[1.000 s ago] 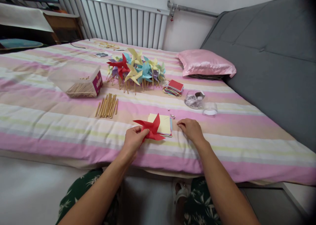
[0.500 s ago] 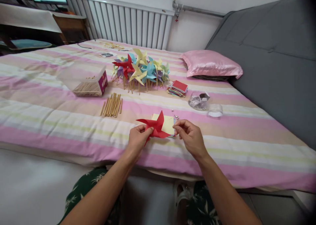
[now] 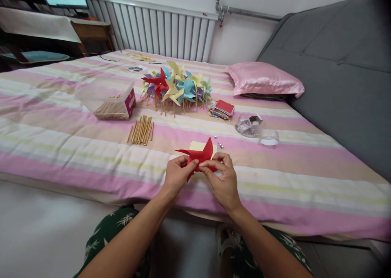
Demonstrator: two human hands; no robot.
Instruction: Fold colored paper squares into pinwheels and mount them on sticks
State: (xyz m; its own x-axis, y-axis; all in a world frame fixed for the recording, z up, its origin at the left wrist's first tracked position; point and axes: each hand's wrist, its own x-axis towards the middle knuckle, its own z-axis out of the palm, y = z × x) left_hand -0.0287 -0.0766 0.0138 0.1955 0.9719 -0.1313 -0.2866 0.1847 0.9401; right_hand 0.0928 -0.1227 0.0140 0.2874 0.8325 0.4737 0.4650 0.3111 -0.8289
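A red paper pinwheel head (image 3: 204, 152) with pointed blades is pinched at its middle by my left hand (image 3: 177, 173), thumb on top. My right hand (image 3: 220, 178) is closed in a pinch, fingertips against the pinwheel's centre beside my left thumb. Anything small between those fingertips is too tiny to make out. Beneath the pinwheel lies a stack of pale yellow paper squares (image 3: 195, 145), partly hidden. Just behind it, several small shiny metal pieces (image 3: 220, 145) rest on the striped bedspread (image 3: 275, 168).
Finished pinwheels on sticks (image 3: 177, 86) stand grouped farther back. Left are loose sticks (image 3: 141, 130) and a clear plastic box (image 3: 113, 107) with thinner sticks. Coloured paper squares (image 3: 224, 108), a round clear container (image 3: 248, 125), a clear ring-shaped item (image 3: 269, 138) and a pink pillow (image 3: 265, 78) lie right.
My right hand has moved left from beside the paper stack to the pinwheel's centre. My left hand keeps its pinch on the pinwheel. The view has shifted slightly.
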